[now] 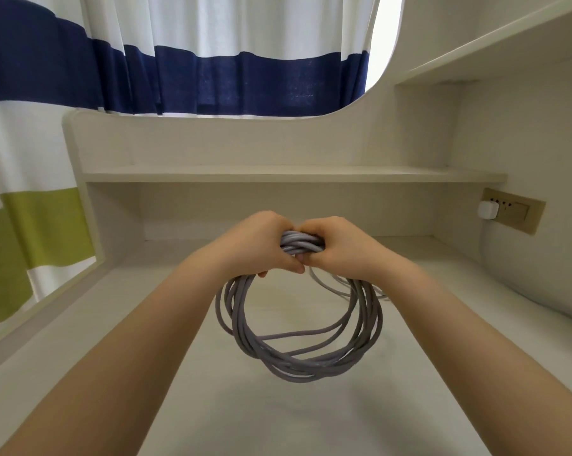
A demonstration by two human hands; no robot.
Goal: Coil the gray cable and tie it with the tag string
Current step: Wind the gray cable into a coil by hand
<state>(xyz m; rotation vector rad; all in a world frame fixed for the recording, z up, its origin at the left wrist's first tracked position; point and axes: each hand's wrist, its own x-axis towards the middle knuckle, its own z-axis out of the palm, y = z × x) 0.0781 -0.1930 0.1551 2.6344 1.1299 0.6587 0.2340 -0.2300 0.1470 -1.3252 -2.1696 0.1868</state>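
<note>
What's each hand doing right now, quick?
Left hand: fingers curled round the top of the gray cable coil.
Right hand: grips the same bundle.

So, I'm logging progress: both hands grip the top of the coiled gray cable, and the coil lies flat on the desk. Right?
Not quite. Both hands, left hand and right hand, do grip the top of the coiled gray cable, but the head view shows the coil hanging below them above the desk, not lying flat.
</note>
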